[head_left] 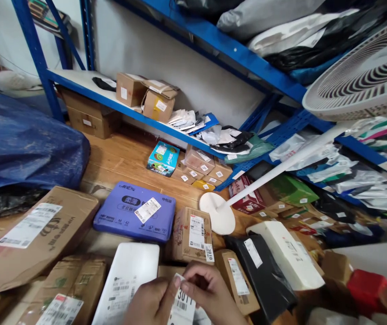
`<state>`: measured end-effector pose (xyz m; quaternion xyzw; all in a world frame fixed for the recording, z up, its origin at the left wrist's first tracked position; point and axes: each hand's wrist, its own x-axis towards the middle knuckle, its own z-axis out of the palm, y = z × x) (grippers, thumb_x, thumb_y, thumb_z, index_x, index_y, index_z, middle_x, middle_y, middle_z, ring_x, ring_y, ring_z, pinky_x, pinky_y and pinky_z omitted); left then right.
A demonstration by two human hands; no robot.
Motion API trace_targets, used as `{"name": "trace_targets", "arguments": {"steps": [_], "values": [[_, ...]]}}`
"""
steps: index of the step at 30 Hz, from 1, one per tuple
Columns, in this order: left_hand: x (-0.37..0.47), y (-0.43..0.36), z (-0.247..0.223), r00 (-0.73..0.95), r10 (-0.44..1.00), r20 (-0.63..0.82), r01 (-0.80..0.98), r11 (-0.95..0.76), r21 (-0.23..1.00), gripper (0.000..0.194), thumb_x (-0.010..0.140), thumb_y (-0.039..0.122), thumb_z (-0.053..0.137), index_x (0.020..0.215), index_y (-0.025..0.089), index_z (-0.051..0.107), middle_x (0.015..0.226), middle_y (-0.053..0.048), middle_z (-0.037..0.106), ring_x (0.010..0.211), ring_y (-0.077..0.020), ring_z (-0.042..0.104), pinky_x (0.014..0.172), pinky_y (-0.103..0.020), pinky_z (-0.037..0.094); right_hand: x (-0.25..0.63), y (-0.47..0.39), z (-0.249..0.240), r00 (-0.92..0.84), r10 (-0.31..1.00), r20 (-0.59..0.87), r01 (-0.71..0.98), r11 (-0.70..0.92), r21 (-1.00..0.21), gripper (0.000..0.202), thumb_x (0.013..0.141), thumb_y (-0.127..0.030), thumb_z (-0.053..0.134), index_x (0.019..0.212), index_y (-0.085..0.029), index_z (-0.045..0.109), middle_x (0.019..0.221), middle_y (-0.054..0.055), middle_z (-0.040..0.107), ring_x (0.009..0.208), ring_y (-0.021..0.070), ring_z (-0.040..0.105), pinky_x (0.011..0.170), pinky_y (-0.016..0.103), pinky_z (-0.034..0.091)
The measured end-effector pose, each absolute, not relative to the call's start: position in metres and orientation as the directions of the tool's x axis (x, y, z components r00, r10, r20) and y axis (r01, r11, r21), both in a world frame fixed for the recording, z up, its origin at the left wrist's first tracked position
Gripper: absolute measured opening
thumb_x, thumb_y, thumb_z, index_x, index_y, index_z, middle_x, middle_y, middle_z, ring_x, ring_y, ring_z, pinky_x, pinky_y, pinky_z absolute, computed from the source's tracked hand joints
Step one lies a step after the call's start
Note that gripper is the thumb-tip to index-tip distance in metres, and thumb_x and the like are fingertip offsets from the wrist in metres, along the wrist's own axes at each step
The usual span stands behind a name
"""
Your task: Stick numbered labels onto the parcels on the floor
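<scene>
A white label strip (pixel 184 304) with a large printed number and a barcode is between my hands at the bottom centre. My left hand (pixel 152 300) pinches its upper end with thumb and fingers. Closed on the same strip from the other side, my right hand (pixel 210 291) has its thumb by the number. A white parcel (pixel 130 266) with printed text lies just left of my left hand. Beyond my fingers stands a brown carton (pixel 184 234) bearing a shipping label and a number tag. To the right of my right hand is a narrow brown box (pixel 232 271).
A purple package (pixel 112 212) and a large brown carton (pixel 67 225) lie to the left. A black parcel (pixel 264 275) and a white box (pixel 295 262) are on the right. The fan (pixel 259 183) stands before blue shelving (pixel 128 115) with parcels.
</scene>
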<state>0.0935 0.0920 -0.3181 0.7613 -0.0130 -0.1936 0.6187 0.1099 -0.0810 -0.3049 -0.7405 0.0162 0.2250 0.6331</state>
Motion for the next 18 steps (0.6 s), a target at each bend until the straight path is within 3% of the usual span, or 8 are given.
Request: {"name": "trace_targets", "arguments": {"steps": [3,6,8,11,16,18], "values": [[0.094,0.092,-0.328,0.931,-0.185,-0.313,0.29,-0.143,0.946,0.041,0.079,0.058,0.045,0.072,0.022,0.064,0.067,-0.003,0.066,0.069,-0.0207,0.059,0.066,-0.027,0.045,0.11,-0.066,-0.301,0.914,0.146,-0.378,-0.362,-0.128,-0.923,0.031,0.063,-0.048,0.08,0.069,-0.02,0.07,0.059,-0.001,0.057,0.055,0.0112,0.048,0.055,0.023,0.039],[0.094,0.093,-0.336,0.919,-0.143,-0.366,0.361,-0.063,0.931,0.035,0.072,0.054,0.054,0.081,0.022,0.065,0.063,0.0,0.061,0.066,-0.0194,0.057,0.062,-0.026,0.043,0.12,-0.064,-0.301,0.926,0.132,-0.354,-0.344,-0.096,-0.934,0.031,0.059,-0.046,0.082,0.07,-0.019,0.071,0.061,-0.001,0.06,0.058,0.0118,0.051,0.059,0.024,0.042],[0.094,0.095,-0.337,0.909,-0.135,-0.395,0.382,-0.113,0.917,0.037,0.074,0.056,0.049,0.07,0.021,0.06,0.053,0.003,0.051,0.055,-0.016,0.048,0.053,-0.025,0.036,0.124,-0.063,-0.299,0.921,0.168,-0.353,-0.339,-0.103,-0.935,0.029,0.059,-0.043,0.083,0.067,-0.019,0.07,0.059,-0.002,0.059,0.056,0.0104,0.05,0.058,0.023,0.041],[0.096,0.1,-0.33,0.931,-0.073,-0.356,0.337,-0.198,0.921,0.039,0.077,0.056,0.044,0.059,0.022,0.05,0.05,0.005,0.04,0.052,-0.013,0.038,0.052,-0.025,0.03,0.125,-0.059,-0.297,0.919,0.177,-0.352,-0.33,-0.143,-0.933,0.029,0.06,-0.044,0.082,0.065,-0.018,0.069,0.059,-0.001,0.059,0.057,0.0102,0.05,0.058,0.022,0.04],[0.096,0.102,-0.314,0.954,0.09,-0.287,0.3,-0.251,0.92,0.042,0.079,0.055,0.043,0.053,0.022,0.038,0.048,0.005,0.038,0.051,-0.0125,0.036,0.054,-0.025,0.032,0.124,-0.048,-0.298,0.932,0.122,-0.34,-0.317,-0.174,-0.932,0.032,0.061,-0.046,0.079,0.066,-0.017,0.068,0.056,-0.002,0.056,0.053,0.0108,0.048,0.053,0.023,0.038],[0.095,0.1,-0.313,0.946,0.084,-0.314,0.325,-0.212,0.922,0.039,0.078,0.056,0.045,0.059,0.023,0.048,0.05,0.005,0.046,0.053,-0.0134,0.044,0.058,-0.024,0.037,0.125,-0.046,-0.297,0.961,0.094,-0.262,-0.235,-0.228,-0.945,0.029,0.067,-0.044,0.076,0.066,-0.016,0.068,0.058,0.0,0.059,0.056,0.0122,0.05,0.055,0.024,0.04]]}}
